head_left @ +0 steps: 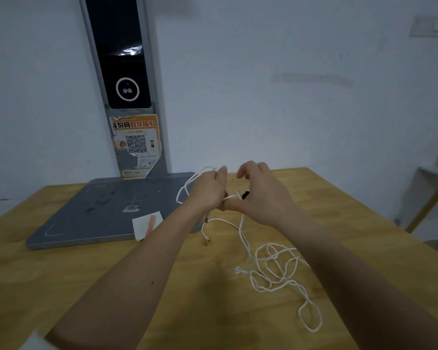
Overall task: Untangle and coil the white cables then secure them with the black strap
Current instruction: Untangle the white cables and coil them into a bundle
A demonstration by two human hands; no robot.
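Observation:
My left hand (209,189) grips a small loop of white cable (187,184) held above the wooden table (86,274). My right hand (259,192) is close beside it, thumb touching the cable near the left fingers, its other fingers curled over the top. A small black strap (245,195) shows between the two hands. More white cable (276,266) trails down from the hands and lies tangled on the table at the right, with plug ends at the left of the heap and under the hands.
A grey flat base (99,213) with a tall upright panel (127,72) stands at the back left of the table. A white paper slip (143,223) with a pink strip lies on its corner. The table's right edge and a shelf (430,183) are at the far right.

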